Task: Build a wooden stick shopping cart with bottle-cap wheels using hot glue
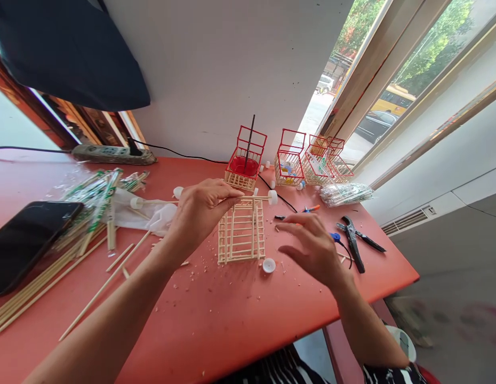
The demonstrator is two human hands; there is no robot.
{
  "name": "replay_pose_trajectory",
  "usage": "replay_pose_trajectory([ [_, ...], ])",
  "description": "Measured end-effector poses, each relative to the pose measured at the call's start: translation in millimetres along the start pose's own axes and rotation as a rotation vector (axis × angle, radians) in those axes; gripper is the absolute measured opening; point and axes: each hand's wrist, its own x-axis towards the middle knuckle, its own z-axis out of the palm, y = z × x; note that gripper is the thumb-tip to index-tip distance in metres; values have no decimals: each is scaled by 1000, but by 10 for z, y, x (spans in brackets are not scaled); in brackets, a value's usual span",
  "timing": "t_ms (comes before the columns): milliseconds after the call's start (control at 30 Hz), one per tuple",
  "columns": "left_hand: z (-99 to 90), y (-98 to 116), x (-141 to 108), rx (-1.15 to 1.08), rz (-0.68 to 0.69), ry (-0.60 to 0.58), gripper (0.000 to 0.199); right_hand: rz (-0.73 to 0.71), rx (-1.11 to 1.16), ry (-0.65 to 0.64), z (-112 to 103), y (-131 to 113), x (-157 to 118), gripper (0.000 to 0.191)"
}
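Observation:
My left hand (206, 205) pinches a thin wooden stick (256, 198) above the far end of a flat lattice frame (242, 234) of glued sticks. A white bottle cap (273, 197) is fixed on the stick's right end; another white cap (178, 192) shows just left of my hand. Whether the stick touches the frame I cannot tell. My right hand (312, 245) is held right of the frame, fingers apart, with nothing in it. A loose white cap (269, 265) lies by the frame's near right corner.
Stick baskets with red rims, like this red-lined one (244, 165), stand along the wall. Pliers (354, 245) and a blue-handled tool (335, 237) lie right. Left are a phone (32, 240), wrapped chopsticks (100, 208), loose sticks (104, 288) and a power strip (112, 153).

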Motion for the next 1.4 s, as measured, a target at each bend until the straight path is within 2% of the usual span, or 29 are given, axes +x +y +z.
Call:
replay_pose_trajectory([
  [100,7,-1,-13,22,9,-4,16,-160,64,21,288,-179,95,36],
  [200,19,7,-29,59,21,-8,18,-174,60,37,516,-184,77,31],
  [300,20,15,-38,101,35,-13,20,-170,43,30,616,-147,25,26],
  [633,36,-9,-51,154,40,-32,24,-179,6,8,682,-186,-28,28],
  [1000,37,-29,-55,163,46,-36,25,-172,50,-7,768,-201,-42,21],
  [1400,52,-74,-54,143,18,-54,26,-197,125,44,787,-203,-25,15],
])
